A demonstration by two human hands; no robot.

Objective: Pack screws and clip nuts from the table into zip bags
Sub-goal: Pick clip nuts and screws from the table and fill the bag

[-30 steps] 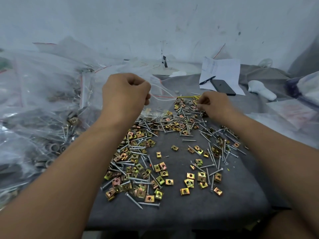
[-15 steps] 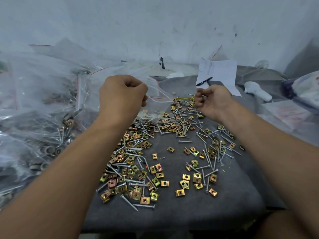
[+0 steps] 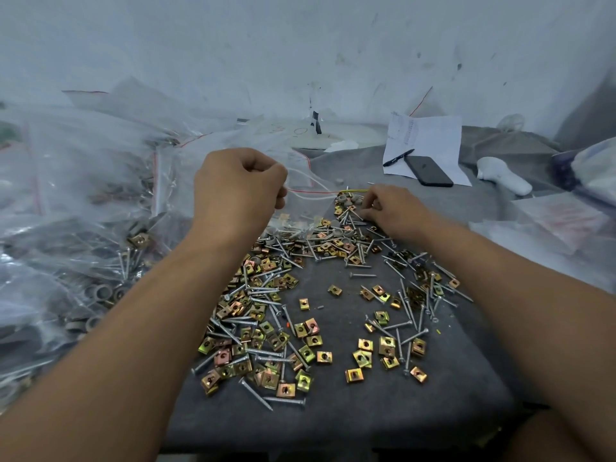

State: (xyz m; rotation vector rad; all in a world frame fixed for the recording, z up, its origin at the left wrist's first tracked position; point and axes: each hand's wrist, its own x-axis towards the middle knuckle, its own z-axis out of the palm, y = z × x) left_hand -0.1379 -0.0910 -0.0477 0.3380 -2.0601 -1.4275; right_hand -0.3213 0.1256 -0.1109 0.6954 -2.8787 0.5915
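Silver screws [image 3: 287,400] and gold clip nuts [image 3: 314,341] lie scattered over the grey cloth-covered table [image 3: 383,415]. My left hand [image 3: 240,186] is raised over the pile's far left and grips the mouth of a clear zip bag [image 3: 301,208] with a red seal line; the bag hangs down to the table. My right hand [image 3: 390,208] is low at the far end of the pile, beside the bag's mouth. Its curled fingertips pinch a screw among grey round spacers [image 3: 346,199]; the pinch itself is partly hidden.
Filled clear bags [image 3: 83,235] are heaped along the left. At the back right lie a sheet of paper [image 3: 433,135], a pen [image 3: 398,157], a black phone [image 3: 430,171] and a white plastic object [image 3: 503,176]. More plastic bags [image 3: 563,221] sit at the right edge.
My right hand was lifted toward the bag's mouth half a second ago and has dropped back onto the far end of the pile. My left hand kept hold of the bag.
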